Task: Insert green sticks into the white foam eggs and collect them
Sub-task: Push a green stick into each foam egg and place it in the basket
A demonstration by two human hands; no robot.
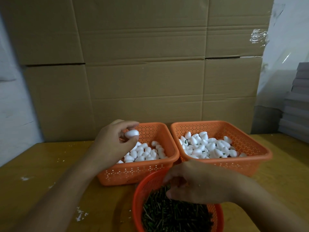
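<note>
L hand (115, 139) is pinching one foam egg (132, 133) betw. curled fingers (132, 124) above and thumb below, over the left basket (137, 173). R hand (199, 183) is reaching into the round basket (142, 186); its fingers are curling over the green sticks (173, 215), grip hidden, can't tell.

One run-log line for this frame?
left hand: holds foam egg | right hand: in stick basket | insertion: not yet
</note>
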